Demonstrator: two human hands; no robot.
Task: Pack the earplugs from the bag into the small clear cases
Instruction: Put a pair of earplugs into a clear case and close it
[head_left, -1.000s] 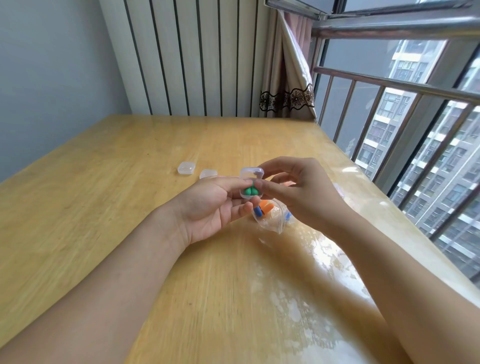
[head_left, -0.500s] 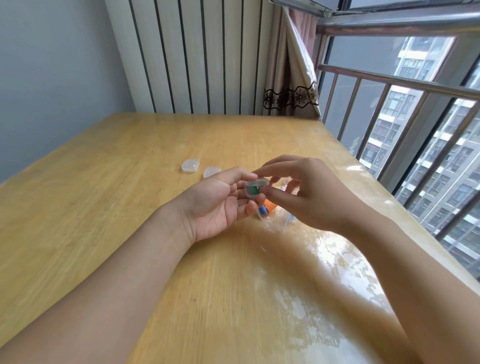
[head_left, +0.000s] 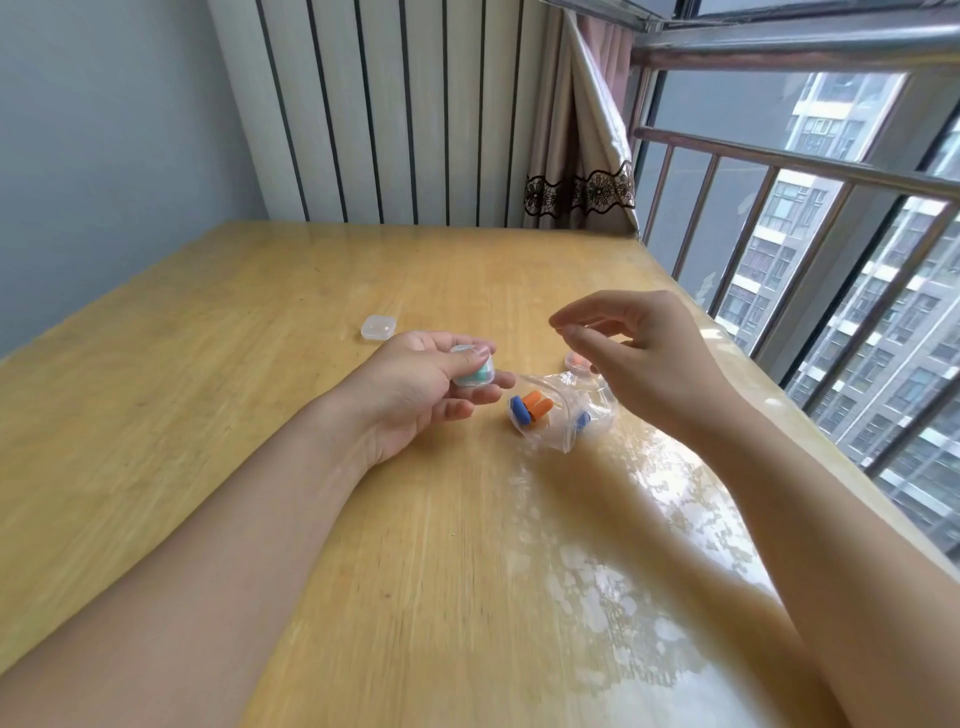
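Case (head_left: 471, 370) with green earplugs sits pinched in left hand (head_left: 415, 387) at frame centre — set it down gently; right hand (head_left: 639, 358) hovers loose, empty.

A light wooden surface (head_left: 260, 415) is seen, glossy with reflections on its window side. A small clear case (head_left: 378, 327), closed, is set toward the far middle. A clear bag (head_left: 563, 413) with orange and blue earplugs (head_left: 530, 408) is laid nearer the window. Just beyond it, another case (head_left: 576, 360) with something orange inside is partly hidden.
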